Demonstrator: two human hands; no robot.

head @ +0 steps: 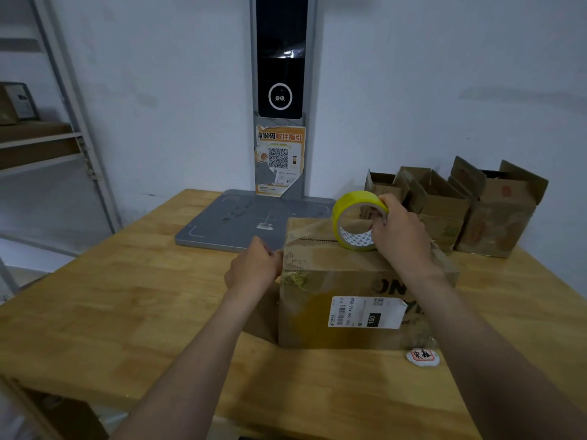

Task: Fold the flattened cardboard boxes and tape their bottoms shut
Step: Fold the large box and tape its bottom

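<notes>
On the light wooden table [111,300], seen from my head camera, a brown cardboard box [343,281] stands bottom-up right in front of me, with a white shipping label [365,312] on its near side. My right hand [401,231] grips a roll of yellow-green packing tape [355,217], fingers curled through its core and over its rim, with the roll upright and resting on the box's top face, by the seam between the flaps. My left hand [254,268] is closed, pinching at the box's upper left edge; whether it holds the tape's end I cannot tell. A small round white sticker with red characters [422,357] lies on the table just beside the box's near right corner. Behind the box, three folded cardboard boxes with open flaps [457,211] stand near the wall. A flat grey scanner base [235,220] lies farther back, under a tall dark panel [279,58].
</notes>
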